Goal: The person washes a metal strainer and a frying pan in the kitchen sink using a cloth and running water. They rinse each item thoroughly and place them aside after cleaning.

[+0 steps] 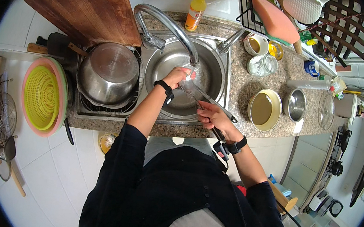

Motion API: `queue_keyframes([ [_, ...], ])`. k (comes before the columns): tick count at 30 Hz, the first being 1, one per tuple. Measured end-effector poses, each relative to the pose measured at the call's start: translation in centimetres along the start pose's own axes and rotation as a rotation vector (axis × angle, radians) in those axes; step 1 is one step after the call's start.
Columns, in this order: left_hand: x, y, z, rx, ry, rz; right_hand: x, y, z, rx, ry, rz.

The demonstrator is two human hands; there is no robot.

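My left hand (175,77) is under the curved faucet (178,25), in running water above the round steel sink basin (158,87). Its fingers are at the rounded metal head of a utensil (186,85), probably a ladle; splashing water blurs whether they grip it. My right hand (214,117) is closed around a slim dark utensil handle (216,132) that slants from the basin over the counter's front edge. A second metal handle (214,103) with a black end passes just beyond the right fingers, across the sink's right rim. Where the two handles join their heads is unclear.
Left of the basin, an upturned steel pot (109,72) sits on a wire rack, below a wooden cutting board (90,7). To the right stand a cream-coloured pot (264,110), a steel bowl (295,104) and a glass jar (263,65). An orange bottle (195,13) stands behind the faucet.
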State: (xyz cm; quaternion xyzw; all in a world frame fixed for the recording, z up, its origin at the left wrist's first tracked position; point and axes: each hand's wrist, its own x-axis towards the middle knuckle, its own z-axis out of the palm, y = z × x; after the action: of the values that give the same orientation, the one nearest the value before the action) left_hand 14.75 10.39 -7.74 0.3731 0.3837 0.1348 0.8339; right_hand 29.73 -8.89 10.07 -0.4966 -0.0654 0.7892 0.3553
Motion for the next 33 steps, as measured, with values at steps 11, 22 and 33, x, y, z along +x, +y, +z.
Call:
queue_keyframes([
  [11,-2.6,1.0,3.8,-0.847,0.423,-0.182,0.1,-0.2,-0.9,1.057,-0.401,0.113],
  [22,-2.5,-1.0,7.2,0.547,0.895,0.15,3.2,-0.8,0.1,1.087,-0.445,0.317],
  [33,-2.3,1.1,0.9,0.416,0.144,0.22,2.0,-0.4,2.2,1.264,-0.683,0.494],
])
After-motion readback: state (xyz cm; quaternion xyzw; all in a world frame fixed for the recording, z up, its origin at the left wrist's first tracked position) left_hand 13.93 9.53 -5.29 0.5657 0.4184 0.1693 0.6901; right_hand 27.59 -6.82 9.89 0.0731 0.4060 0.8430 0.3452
